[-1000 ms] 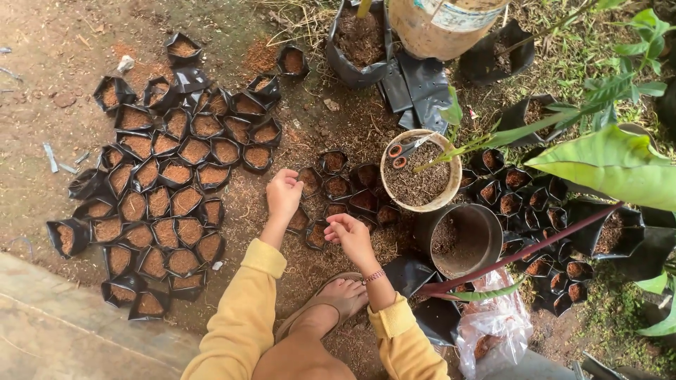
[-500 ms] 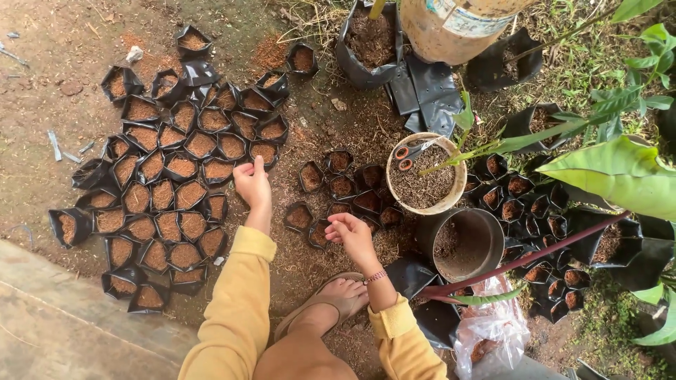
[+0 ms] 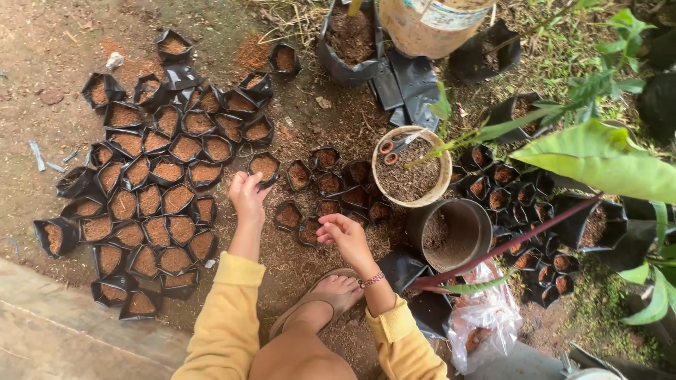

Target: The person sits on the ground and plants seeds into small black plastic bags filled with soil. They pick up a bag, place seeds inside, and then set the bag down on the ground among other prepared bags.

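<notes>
Where it stands upright on the dirt ground, mouth facing up, the small black plastic nursery bag filled with brown soil (image 3: 263,167) has the left hand (image 3: 248,198) loosely curled at its near edge, though real grip is unclear. The right hand (image 3: 343,236) hovers half-closed, holding nothing visible, near the cluster of black soil bags (image 3: 331,186).

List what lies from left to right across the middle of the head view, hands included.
Big cluster of soil-filled black nursery bags → left hand → right hand → pale bucket holding soil and scissors → dark empty pot → smaller group of filled bags → large green leaf.
</notes>
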